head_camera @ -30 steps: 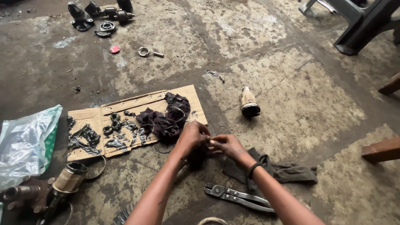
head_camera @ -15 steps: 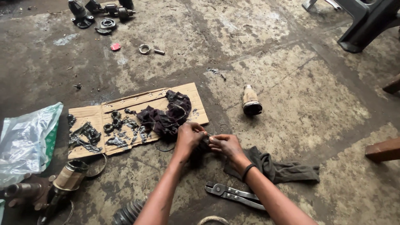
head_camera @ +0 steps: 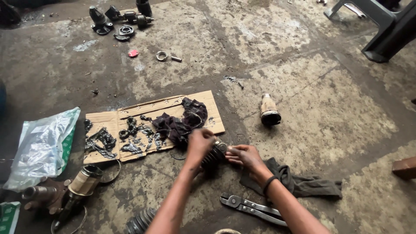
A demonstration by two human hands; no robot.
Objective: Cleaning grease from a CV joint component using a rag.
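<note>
Stained concrete floor (head_camera: 303,108) serves as the workbench, with flattened cardboard (head_camera: 208,102) catching greasy parts (head_camera: 104,141) and a dark rag (head_camera: 182,123). Just beside its near edge, the left hand (head_camera: 200,143) has its fingers wrapped around a ribbed rubber boot (head_camera: 213,157), steadying it, while the right hand (head_camera: 245,157) pinches its metal end (head_camera: 221,147); pliers (head_camera: 251,207) lie near.

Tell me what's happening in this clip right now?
A person crouches over a stained concrete floor, both hands on a black ribbed rubber boot. The left hand grips it from above and the right hand holds its end. Beside them lie a greasy cardboard sheet with a dark rag, pliers, and a grey cloth.
</note>
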